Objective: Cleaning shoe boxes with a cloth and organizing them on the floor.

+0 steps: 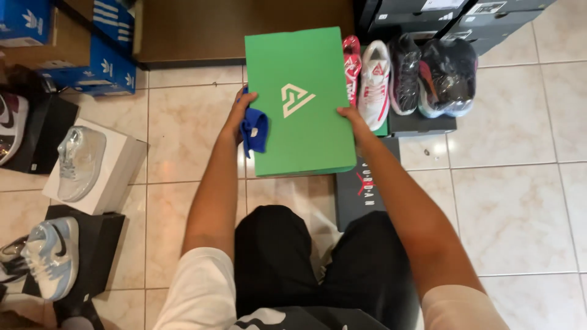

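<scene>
Left hand [239,113] clamped on left edge of green shoebox [299,101], blue cloth [254,130] pinched under same hand against box side. Right hand [350,114] gripping right edge, fingers wrapped under, thumb on lid. Box held flat, lid up, above tile floor [507,201], partly over black shoebox [361,189] lying below it.

Handling notes, as judgement:
- Keep both hands opposed at mid-length; box stays level, lid stays seated.
- Keep cloth bunched in left palm, off the lid face, or grip slips on smooth card.
- Mind red-and-white sneakers [367,76] just beside right edge; wrapped dark sneakers [437,76] next along on another black box. Lateral swing right risks a knock.
- Light squeeze only; thin card walls likely buckle.

Box look: bright green, rectangular, matte card, white angular logo centred on lid, corners crisp, no dents visible. Near edge throws a shadow on the floor, so clear of floor.

Left side: white box [125,168] carrying pale blue sneaker [79,162], well apart.
</scene>
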